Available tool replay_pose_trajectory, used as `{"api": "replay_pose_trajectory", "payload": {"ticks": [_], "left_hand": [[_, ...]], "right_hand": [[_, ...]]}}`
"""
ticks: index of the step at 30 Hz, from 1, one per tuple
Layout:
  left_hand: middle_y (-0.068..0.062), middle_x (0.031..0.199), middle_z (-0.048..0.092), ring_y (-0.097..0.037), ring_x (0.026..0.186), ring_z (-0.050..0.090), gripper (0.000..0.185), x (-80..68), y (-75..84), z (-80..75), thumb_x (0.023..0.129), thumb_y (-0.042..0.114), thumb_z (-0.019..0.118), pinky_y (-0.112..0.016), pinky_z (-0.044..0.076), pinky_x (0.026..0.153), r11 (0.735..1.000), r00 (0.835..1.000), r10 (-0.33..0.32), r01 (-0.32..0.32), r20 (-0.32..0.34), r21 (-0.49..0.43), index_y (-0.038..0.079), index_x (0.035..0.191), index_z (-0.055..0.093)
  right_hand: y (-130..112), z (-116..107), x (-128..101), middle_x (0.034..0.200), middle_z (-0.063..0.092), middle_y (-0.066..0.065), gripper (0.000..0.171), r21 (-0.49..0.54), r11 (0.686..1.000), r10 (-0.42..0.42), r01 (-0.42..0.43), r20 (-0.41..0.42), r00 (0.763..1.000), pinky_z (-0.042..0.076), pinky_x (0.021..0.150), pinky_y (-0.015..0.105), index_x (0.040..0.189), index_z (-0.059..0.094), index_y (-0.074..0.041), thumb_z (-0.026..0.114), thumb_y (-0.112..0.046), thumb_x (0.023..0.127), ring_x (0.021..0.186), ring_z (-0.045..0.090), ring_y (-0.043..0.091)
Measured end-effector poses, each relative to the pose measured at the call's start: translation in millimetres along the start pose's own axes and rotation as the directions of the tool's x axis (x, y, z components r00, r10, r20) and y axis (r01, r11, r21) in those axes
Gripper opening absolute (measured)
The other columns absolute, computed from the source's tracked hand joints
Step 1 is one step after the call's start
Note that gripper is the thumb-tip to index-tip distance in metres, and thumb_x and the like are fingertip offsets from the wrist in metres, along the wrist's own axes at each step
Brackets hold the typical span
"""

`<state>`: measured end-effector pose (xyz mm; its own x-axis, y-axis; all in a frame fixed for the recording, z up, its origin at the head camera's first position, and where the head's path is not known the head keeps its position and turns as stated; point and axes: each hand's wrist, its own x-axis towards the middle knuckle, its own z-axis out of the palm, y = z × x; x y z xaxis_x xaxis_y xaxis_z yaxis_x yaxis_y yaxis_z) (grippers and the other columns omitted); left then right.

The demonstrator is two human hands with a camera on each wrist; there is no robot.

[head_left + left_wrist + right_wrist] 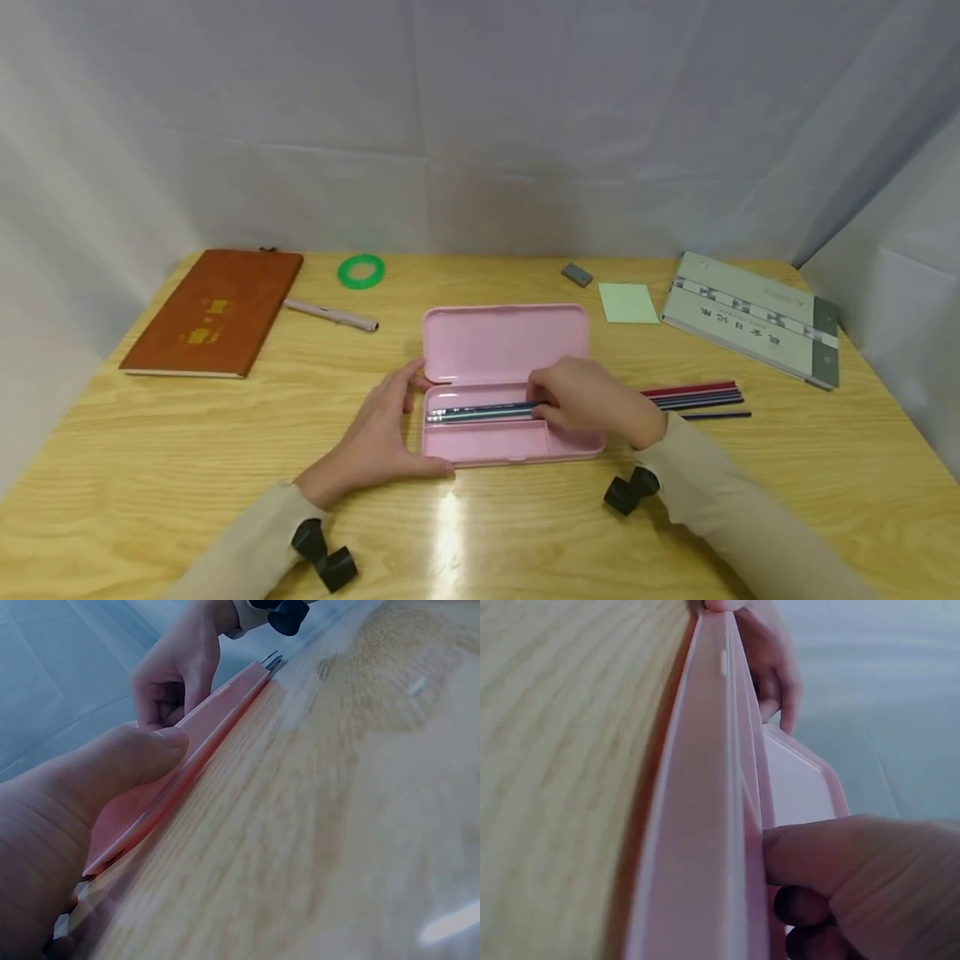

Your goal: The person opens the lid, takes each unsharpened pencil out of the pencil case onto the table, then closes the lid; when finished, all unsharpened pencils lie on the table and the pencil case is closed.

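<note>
On the wooden table (150,467) an open pink pencil case (504,342) is centred, lid laid back flat. Loading of pencils is judged to be the step in hand: several pencils (480,412) are already lodged in the tray. The left hand (378,437) is clamped round the case's left end, thumb on the near edge, steadying it. The right hand (588,404) is curled over the tray's right part, fingertips pinching the pencil ends. More loose pencils (697,397) are laid just right of the case; a release and a reach rightward are judged to be called for next.

Writing: gold characters are stamped on the brown notebook (213,310), and a row of characters is printed on the grey-green booklet (753,317); neither can be read. The green tape ring (361,271) is unmarked.
</note>
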<state>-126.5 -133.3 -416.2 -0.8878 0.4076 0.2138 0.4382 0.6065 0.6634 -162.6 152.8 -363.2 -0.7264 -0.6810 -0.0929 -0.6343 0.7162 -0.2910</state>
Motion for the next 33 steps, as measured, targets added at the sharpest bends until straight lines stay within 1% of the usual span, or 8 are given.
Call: {"api": "replay_pose_trajectory", "payload": {"ticks": [3, 6, 8, 12, 18, 25, 29, 33], "left_hand": [[0.005, 0.12, 0.054, -0.009, 0.088, 0.041, 0.13, 1.3, 0.0, 1.2, 0.046, 0.054, 0.091, -0.028, 0.036, 0.077, 1.0, 1.0, 0.011, -0.011, -0.006, -0.001, 0.006, 0.149, 0.027], [0.005, 0.119, 0.054, -0.009, 0.088, 0.04, 0.13, 0.8, -0.8, 2.3, 0.046, 0.054, 0.091, -0.028, 0.036, 0.077, 1.0, 1.0, 0.018, -0.018, -0.009, -0.004, 0.006, 0.148, 0.027], [0.005, 0.119, 0.054, -0.009, 0.088, 0.04, 0.13, 0.6, -0.6, 2.4, 0.047, 0.055, 0.091, -0.028, 0.036, 0.077, 1.0, 1.0, 0.019, -0.019, -0.007, -0.004, 0.006, 0.148, 0.027], [0.005, 0.12, 0.054, -0.01, 0.088, 0.04, 0.129, 0.3, 0.0, 1.7, 0.047, 0.054, 0.091, -0.028, 0.036, 0.077, 1.0, 1.0, 0.021, -0.021, -0.011, 0.004, 0.006, 0.148, 0.027], [0.004, 0.119, 0.054, -0.01, 0.087, 0.04, 0.129, 0.3, 0.5, 0.2, 0.046, 0.053, 0.091, -0.028, 0.036, 0.077, 1.0, 1.0, 0.02, -0.02, -0.012, 0.008, 0.006, 0.148, 0.028], [0.004, 0.122, 0.053, -0.01, 0.09, 0.041, 0.129, 1.4, 0.5, 1.9, 0.048, 0.054, 0.091, -0.028, 0.037, 0.078, 1.0, 1.0, 0.003, -0.003, -0.004, 0.0, 0.006, 0.149, 0.026], [0.004, 0.122, 0.053, -0.01, 0.09, 0.041, 0.129, 1.1, -0.7, 2.0, 0.048, 0.054, 0.091, -0.029, 0.038, 0.078, 1.0, 1.0, 0.005, -0.005, -0.007, 0.004, 0.005, 0.149, 0.026], [0.004, 0.122, 0.053, -0.01, 0.09, 0.041, 0.13, 1.1, -1.9, 2.9, 0.046, 0.054, 0.091, -0.029, 0.037, 0.078, 1.0, 1.0, 0.014, -0.014, -0.009, 0.001, 0.005, 0.148, 0.027]], "right_hand": [[0, -1, 1, 0.069, 0.057, -0.007, 0.011, -0.017, 1.0, 0.021, -0.021, 0.011, 1.0, 0.043, 0.061, 0.023, 0.082, 0.065, -0.015, 0.073, -0.022, 0.086, 0.064, 0.049, 0.006], [3, -3, 0, 0.066, 0.052, -0.008, 0.012, 0.01, 1.0, 0.021, -0.021, 0.0, 1.0, 0.039, 0.057, 0.022, 0.081, 0.064, -0.015, 0.073, -0.021, 0.085, 0.061, 0.045, 0.006], [6, -4, -5, 0.065, 0.052, -0.008, 0.011, 0.044, 0.999, 0.013, -0.012, -0.03, 0.999, 0.037, 0.056, 0.021, 0.083, 0.064, -0.015, 0.072, -0.02, 0.086, 0.06, 0.043, 0.005], [15, -8, -22, 0.064, 0.05, -0.008, 0.008, 0.099, 0.995, 0.009, 0.004, -0.126, 0.992, 0.036, 0.054, 0.021, 0.089, 0.063, -0.012, 0.07, -0.017, 0.088, 0.056, 0.04, 0.003], [33, -9, -68, 0.058, 0.042, -0.013, 0.006, 0.094, 0.993, 0.088, -0.067, -0.241, 0.967, 0.033, 0.051, 0.02, 0.094, 0.066, -0.014, 0.069, -0.014, 0.089, 0.051, 0.034, -0.002], [68, 0, -132, 0.06, 0.041, -0.018, 0.017, 0.121, 0.989, 0.129, -0.089, -0.381, 0.916, 0.034, 0.05, 0.019, 0.09, 0.065, -0.016, 0.074, -0.004, 0.081, 0.052, 0.032, -0.006], [87, 7, -161, 0.06, 0.039, -0.02, 0.023, 0.133, 0.984, 0.161, -0.116, -0.407, 0.899, 0.034, 0.049, 0.019, 0.088, 0.063, -0.018, 0.076, -0.001, 0.078, 0.051, 0.032, -0.007], [99, 14, -180, 0.06, 0.039, -0.02, 0.023, 0.133, 0.98, 0.192, -0.15, -0.395, 0.898, 0.032, 0.048, 0.019, 0.086, 0.063, -0.018, 0.076, 0.0, 0.077, 0.052, 0.032, -0.007]]}}
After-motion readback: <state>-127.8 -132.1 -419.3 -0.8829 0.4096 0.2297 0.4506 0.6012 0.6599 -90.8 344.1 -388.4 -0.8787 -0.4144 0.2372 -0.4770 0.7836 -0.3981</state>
